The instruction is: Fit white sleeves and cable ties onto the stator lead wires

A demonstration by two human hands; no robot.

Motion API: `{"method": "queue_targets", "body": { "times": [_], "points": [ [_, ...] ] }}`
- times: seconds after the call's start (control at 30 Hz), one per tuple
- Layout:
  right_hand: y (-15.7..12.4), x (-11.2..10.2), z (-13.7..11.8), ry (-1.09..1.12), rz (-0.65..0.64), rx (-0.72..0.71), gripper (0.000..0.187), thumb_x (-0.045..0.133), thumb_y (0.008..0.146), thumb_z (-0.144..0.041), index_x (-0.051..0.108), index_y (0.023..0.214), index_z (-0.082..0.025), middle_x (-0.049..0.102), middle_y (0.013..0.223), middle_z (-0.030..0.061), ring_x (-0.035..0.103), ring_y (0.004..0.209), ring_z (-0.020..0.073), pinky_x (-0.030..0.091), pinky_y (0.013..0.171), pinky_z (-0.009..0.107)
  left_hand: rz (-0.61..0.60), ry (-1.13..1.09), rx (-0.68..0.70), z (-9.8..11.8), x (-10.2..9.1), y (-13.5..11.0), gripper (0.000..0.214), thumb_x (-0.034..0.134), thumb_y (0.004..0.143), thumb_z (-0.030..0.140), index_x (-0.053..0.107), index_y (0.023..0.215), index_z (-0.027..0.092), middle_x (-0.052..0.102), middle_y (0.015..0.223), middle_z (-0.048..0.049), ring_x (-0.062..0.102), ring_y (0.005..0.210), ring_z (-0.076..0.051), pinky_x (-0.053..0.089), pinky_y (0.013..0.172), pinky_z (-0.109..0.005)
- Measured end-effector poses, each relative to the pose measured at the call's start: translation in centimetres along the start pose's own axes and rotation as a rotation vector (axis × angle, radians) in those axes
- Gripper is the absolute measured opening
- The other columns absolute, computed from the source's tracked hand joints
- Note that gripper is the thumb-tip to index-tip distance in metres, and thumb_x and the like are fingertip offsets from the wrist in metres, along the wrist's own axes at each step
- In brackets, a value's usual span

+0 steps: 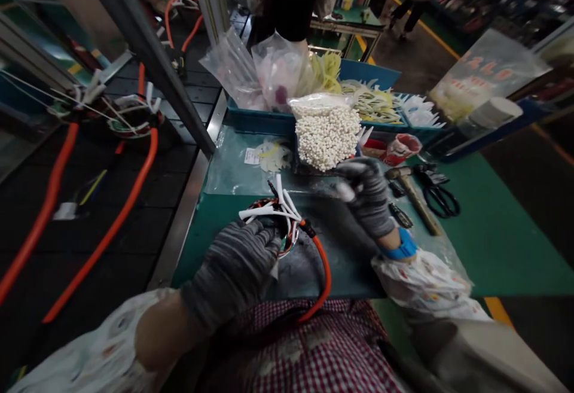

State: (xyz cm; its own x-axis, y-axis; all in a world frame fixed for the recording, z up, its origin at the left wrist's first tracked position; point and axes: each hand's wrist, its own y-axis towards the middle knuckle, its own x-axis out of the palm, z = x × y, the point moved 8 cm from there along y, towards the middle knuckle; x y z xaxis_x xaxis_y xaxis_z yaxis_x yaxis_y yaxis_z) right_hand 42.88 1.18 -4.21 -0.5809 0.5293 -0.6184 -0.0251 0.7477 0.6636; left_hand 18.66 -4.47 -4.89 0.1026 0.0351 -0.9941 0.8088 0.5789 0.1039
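Observation:
My left hand (237, 264), in a grey striped glove with bare fingertips, is closed on the near left side of a ring-shaped wire winding (262, 204). Several white sleeves (264, 210) stick out over the ring, and an orange cable (325, 267) runs from its right side down to my lap. The glove hides much of the ring. My right hand (365, 192), gloved alike, hovers just in front of a clear bag of small white beads (327, 133). Its fingers are curled in and slightly blurred; whatever they may pinch is too small to tell.
On the right of the green table (506, 231) lie a hammer (417, 201) and black-handled scissors (442, 195). Blue bins (260, 121) with pale sleeves line the back, beside a clear bottle (475, 124). Left, a metal post (152, 52) stands before a conveyor (179, 121) carrying similar windings. A person stands beyond.

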Motion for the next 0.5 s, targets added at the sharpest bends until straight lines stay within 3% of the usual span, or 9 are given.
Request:
{"method": "queue_targets", "body": {
  "times": [0.07, 0.2, 0.33, 0.5],
  "points": [
    [1.3, -1.7, 2.0, -0.262, 0.12, -0.06, 0.023, 0.076, 0.102, -0.048, 0.08, 0.108, -0.025, 0.078, 0.119, 0.0115, 0.074, 0.115, 0.0322, 0.061, 0.105, 0.056, 0.043, 0.119, -0.032, 1.2, 0.0, -0.2, 0.025, 0.067, 0.101, 0.028, 0.087, 0.108, 0.015, 0.086, 0.111, -0.0226, 0.084, 0.098, -0.043, 0.072, 0.079, -0.059],
    [3.2, -0.3, 5.2, -0.469, 0.003, -0.037, 0.033, 0.083, 0.096, -0.053, 0.085, 0.103, -0.02, 0.075, 0.143, 0.0164, 0.062, 0.138, 0.0409, 0.044, 0.116, 0.069, 0.186, 0.372, -0.066, 3.6, -0.1, -2.0, 0.04, 0.053, 0.1, 0.009, 0.087, 0.119, 0.007, 0.084, 0.118, -0.0256, 0.086, 0.098, -0.038, 0.072, 0.076, -0.049],
    [3.2, 0.4, 5.4, -0.322, 0.003, 0.0, 0.028, 0.082, 0.097, -0.047, 0.081, 0.092, -0.02, 0.079, 0.133, 0.0173, 0.065, 0.133, 0.0402, 0.046, 0.115, 0.069, 0.221, 0.341, -0.015, 3.0, -1.1, -3.4, 0.05, 0.047, 0.1, -0.001, 0.084, 0.129, 0.016, 0.086, 0.126, -0.0108, 0.085, 0.106, -0.024, 0.068, 0.085, -0.035],
    [1.8, -1.1, 4.6, -0.077, 0.06, 0.042, 0.032, 0.059, 0.11, -0.053, 0.073, 0.11, -0.024, 0.081, 0.113, 0.0126, 0.077, 0.106, 0.0319, 0.062, 0.1, 0.059, 0.309, 0.173, 0.105, -0.3, -1.1, -3.6, 0.038, 0.053, 0.105, 0.003, 0.081, 0.122, 0.023, 0.088, 0.118, -0.0021, 0.08, 0.103, -0.021, 0.062, 0.085, -0.033]
  ]
}}
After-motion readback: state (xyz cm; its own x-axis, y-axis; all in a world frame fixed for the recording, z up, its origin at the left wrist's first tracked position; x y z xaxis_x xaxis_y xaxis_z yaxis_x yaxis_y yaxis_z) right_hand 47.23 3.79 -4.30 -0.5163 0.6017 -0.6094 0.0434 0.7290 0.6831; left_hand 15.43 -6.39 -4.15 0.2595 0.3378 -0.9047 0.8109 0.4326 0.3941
